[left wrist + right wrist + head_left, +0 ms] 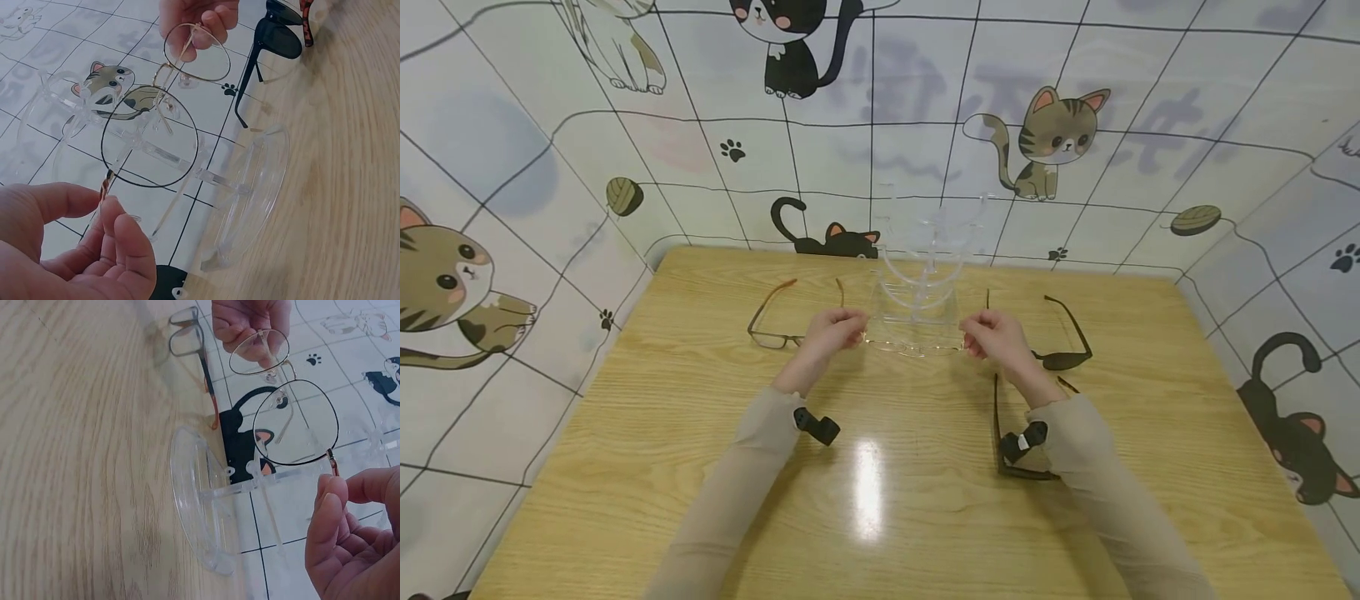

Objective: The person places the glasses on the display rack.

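My left hand (837,332) and right hand (998,335) hold a pair of thin metal-rimmed eyeglasses (912,347) between them, one at each side. In the left wrist view, the thumb and fingers of the left hand (94,244) pinch the eyeglasses (150,186) by a temple near its hinge. The right hand (356,531) grips the opposite temple in the same way in the right wrist view. Just behind the lenses stands a clear plastic glasses stand (917,292), with curved arms stacked on an upright post. No glasses show on those arms.
Eyeglasses with brown temples (756,320) lie on the wooden table (760,517) left of the stand. Dark sunglasses (1063,360) lie to the right. Another dark-framed pair (1026,474) is partly hidden under my right wrist. A cat-patterned wall (917,150) rises behind the table.
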Demonstrator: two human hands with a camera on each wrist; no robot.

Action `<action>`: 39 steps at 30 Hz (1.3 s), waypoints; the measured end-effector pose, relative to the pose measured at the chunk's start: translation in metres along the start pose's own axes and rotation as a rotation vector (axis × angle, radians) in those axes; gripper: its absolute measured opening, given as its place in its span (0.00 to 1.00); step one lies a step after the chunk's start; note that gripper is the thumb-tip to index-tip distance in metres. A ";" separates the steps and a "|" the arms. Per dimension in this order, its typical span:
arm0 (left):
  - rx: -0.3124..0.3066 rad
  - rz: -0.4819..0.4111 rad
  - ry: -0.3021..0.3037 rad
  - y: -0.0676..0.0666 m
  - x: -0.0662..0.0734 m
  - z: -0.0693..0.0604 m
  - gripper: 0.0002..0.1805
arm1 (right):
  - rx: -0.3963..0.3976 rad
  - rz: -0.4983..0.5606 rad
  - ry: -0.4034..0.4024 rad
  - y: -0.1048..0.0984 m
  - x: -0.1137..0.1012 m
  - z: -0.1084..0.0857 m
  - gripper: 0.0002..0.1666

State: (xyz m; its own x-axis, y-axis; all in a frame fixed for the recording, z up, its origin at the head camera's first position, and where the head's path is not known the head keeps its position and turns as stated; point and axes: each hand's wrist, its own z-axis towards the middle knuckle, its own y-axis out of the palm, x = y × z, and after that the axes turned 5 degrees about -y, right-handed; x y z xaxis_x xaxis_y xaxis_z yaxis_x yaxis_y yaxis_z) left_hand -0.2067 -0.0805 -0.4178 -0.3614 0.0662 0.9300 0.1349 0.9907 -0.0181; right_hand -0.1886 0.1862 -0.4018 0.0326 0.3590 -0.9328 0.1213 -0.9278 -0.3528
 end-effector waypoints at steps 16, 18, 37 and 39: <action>0.082 -0.192 -0.041 0.011 0.008 0.040 0.18 | 0.060 0.030 0.049 -0.003 0.008 0.041 0.17; 0.094 -0.203 -0.042 0.013 0.008 0.044 0.18 | 0.076 0.043 0.062 -0.003 0.010 0.046 0.17; 0.191 -0.246 -0.021 0.021 0.002 0.065 0.16 | 0.139 0.075 0.123 0.002 0.020 0.074 0.18; 0.199 -0.242 -0.018 0.021 0.001 0.065 0.16 | 0.147 0.070 0.134 0.003 0.022 0.075 0.17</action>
State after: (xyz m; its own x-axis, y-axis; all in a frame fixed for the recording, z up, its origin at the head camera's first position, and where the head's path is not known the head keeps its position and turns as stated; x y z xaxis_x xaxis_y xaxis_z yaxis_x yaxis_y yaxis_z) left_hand -0.2646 -0.0518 -0.4413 -0.3772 -0.1739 0.9097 -0.1398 0.9816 0.1297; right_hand -0.2622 0.1835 -0.4286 0.1690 0.2940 -0.9407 -0.0312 -0.9524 -0.3033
